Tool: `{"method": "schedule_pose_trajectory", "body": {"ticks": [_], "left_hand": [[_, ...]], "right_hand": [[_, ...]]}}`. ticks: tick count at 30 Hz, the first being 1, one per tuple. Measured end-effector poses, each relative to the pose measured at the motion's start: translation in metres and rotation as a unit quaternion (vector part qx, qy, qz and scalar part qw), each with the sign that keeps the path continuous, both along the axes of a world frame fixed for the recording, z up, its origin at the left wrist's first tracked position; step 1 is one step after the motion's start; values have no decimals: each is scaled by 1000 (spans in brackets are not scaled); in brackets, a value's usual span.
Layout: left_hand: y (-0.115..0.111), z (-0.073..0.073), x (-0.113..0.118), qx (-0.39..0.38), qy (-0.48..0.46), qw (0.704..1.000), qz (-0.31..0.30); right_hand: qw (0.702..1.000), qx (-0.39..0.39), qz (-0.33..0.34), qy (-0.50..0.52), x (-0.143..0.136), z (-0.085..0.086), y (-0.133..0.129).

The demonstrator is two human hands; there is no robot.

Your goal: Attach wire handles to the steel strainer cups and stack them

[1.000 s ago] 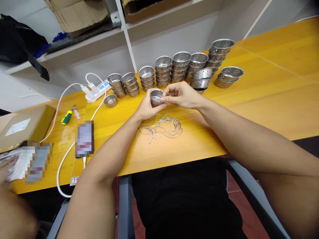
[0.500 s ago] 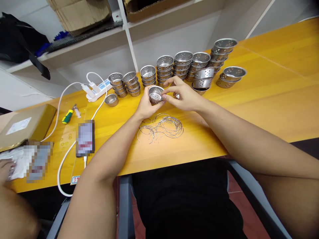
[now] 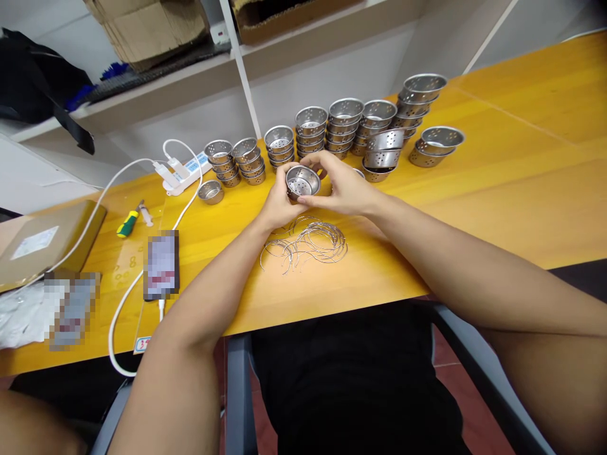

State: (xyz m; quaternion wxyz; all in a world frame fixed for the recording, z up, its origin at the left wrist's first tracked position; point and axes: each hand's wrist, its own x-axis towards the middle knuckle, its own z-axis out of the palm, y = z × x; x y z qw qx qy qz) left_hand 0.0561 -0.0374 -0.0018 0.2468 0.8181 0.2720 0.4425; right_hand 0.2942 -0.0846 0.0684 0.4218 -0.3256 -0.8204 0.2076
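Between both hands, above the wooden table, is a small round metal cup with holes in it (image 3: 303, 182), its open top facing me. My left hand (image 3: 279, 201) grips its left side. My right hand (image 3: 339, 186) clasps the right side, thumb at the near rim and fingers curled over the far side. Just below the hands lies a loose pile of thin curved metal wires (image 3: 313, 245). Behind them stand several stacks of similar perforated cups (image 3: 310, 129), and one lone cup (image 3: 211, 191) sits to the left.
At the left are a white power strip (image 3: 187, 172) with cables, a phone (image 3: 161, 265), a green-yellow screwdriver (image 3: 127, 224), a cardboard box (image 3: 47, 243) and a plastic bag (image 3: 31, 313). Two nested cups (image 3: 436, 146) stand at the right. Another person's limb (image 3: 33, 423) shows at lower left.
My right hand's fingers have gone from reaching into the cup's rim to wrapping around its right side. The cup has moved slightly right. The other person's hand has left the plastic bag.
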Motion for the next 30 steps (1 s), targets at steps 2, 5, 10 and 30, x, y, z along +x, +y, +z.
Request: {"method": "schedule_pose_trajectory", "body": {"ticks": [2,5,10,30], "left_hand": [[-1,-1,0,-8,11,1000,8],[0,-4,-2,-25,20,999,17],[8,-10,-11,-31,28,999,33],[-3,5,-13,0,82,996,37]], "right_hand": [[999,19,-16,-20,9,7,1],[992,68,-94,-45,36,21,5],[982,50,-160,-92,86,24,22],[963,-17,-146,-225,78,47,0]]}}
